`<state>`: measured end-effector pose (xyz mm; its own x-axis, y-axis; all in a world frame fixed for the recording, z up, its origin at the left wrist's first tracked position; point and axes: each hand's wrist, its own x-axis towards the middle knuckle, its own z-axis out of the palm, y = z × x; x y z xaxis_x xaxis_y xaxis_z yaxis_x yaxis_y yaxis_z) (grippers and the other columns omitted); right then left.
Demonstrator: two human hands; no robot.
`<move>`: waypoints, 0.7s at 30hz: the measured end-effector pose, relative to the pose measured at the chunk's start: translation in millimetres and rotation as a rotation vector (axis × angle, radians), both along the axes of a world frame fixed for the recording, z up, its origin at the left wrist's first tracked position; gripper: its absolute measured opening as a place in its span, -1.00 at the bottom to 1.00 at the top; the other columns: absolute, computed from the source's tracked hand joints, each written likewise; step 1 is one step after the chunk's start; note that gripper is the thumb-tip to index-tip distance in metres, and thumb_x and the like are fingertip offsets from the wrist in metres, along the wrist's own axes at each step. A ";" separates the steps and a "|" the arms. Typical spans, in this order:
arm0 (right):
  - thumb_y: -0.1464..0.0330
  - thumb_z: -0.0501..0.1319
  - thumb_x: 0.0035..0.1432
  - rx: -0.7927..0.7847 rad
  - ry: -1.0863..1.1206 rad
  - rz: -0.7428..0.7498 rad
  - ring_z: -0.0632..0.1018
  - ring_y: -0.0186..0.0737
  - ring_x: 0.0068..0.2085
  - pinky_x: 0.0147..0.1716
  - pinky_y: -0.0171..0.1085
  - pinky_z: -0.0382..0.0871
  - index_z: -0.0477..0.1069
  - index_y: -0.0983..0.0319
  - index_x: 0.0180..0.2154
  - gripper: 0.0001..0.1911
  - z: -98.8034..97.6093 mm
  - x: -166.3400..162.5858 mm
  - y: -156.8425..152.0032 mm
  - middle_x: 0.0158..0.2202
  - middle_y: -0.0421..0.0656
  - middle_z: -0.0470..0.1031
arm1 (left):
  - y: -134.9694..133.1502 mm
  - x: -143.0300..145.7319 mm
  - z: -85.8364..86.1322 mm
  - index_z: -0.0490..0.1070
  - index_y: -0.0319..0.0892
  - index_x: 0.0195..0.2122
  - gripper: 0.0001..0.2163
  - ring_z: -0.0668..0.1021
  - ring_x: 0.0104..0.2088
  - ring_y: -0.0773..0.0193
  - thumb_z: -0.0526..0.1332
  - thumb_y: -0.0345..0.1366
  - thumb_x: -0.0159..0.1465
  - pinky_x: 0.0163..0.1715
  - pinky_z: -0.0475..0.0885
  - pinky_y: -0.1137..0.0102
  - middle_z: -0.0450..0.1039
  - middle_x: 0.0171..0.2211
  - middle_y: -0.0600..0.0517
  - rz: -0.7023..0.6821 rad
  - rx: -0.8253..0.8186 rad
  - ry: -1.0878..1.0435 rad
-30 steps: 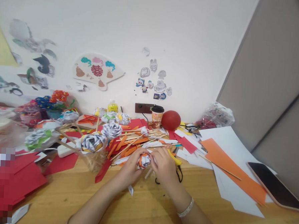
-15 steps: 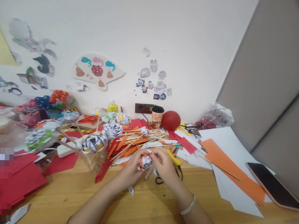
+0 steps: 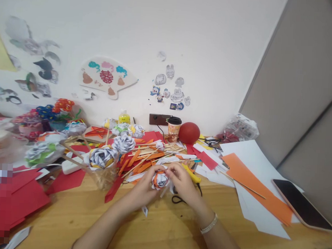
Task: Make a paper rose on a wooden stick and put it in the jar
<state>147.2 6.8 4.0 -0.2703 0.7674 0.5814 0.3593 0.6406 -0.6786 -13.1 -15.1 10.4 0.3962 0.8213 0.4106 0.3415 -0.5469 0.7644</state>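
The left hand has its grip curled around the left side of a white-and-orange paper rose, which sits between the two hands, just above the counter. The right hand has its grip drawn together, thumb and forefinger pinching at the rose's upper right rim; which petal they have is too small to tell.

Little has changed over the last second: the right fingertips have shifted slightly up the rim, and the rose now shows more of its face and orange outer petals. The rose has not been set down, so the handwork seems confined to its edge, the left grip steadying while the right does the fine work.

Just beyond the right grip lies a yellow-handled tool with a black cord. Behind both grips are bamboo sticks and orange paper strips. Left of the left grip, a clear plastic cup bears a finished-looking white-and-yellow paper flower.
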 end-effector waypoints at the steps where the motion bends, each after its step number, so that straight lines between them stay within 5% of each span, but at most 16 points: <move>1: 0.35 0.05 0.18 -0.009 0.019 -0.026 0.37 -0.28 -0.32 -0.31 -0.31 0.26 0.26 0.22 -0.44 -0.85 -1.5 -0.3 0.9 -0.41 -0.21 0.31 | 0.3 0.4 0.0 0.18 -0.14 -0.12 -0.67 0.40 -0.13 0.22 0.11 -0.48 0.06 -0.12 0.33 0.32 0.32 -0.15 -0.04 0.006 -0.010 -0.005; 8: 0.40 0.15 0.10 0.194 -0.085 -0.196 0.38 -0.21 -0.27 -0.24 -0.25 0.21 0.35 0.22 -0.41 -0.95 -6.5 -2.0 1.2 -0.39 -0.18 0.38 | 7.5 1.4 -11.3 0.19 -0.16 -0.13 -0.65 0.41 -0.15 0.23 0.08 -0.53 0.03 -0.13 0.33 0.33 0.34 -0.17 -0.03 0.136 0.108 -0.010; 21: 0.44 0.06 0.13 0.241 -0.150 -0.243 0.36 -0.20 -0.30 -0.31 -0.26 0.22 0.32 0.24 -0.41 -0.89 -3.5 -9.2 -5.5 -0.40 -0.15 0.36 | 10.3 -1.9 -16.6 0.14 -0.15 -0.09 -0.58 0.37 -0.09 0.21 0.05 -0.59 0.01 -0.08 0.29 0.30 0.29 -0.13 -0.05 0.107 0.146 0.041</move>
<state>138.0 1.3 0.6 -0.1928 0.6653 0.7212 0.6048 0.6594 -0.4466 -14.9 -4.8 -6.2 0.3281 0.7923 0.5143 0.4330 -0.6101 0.6636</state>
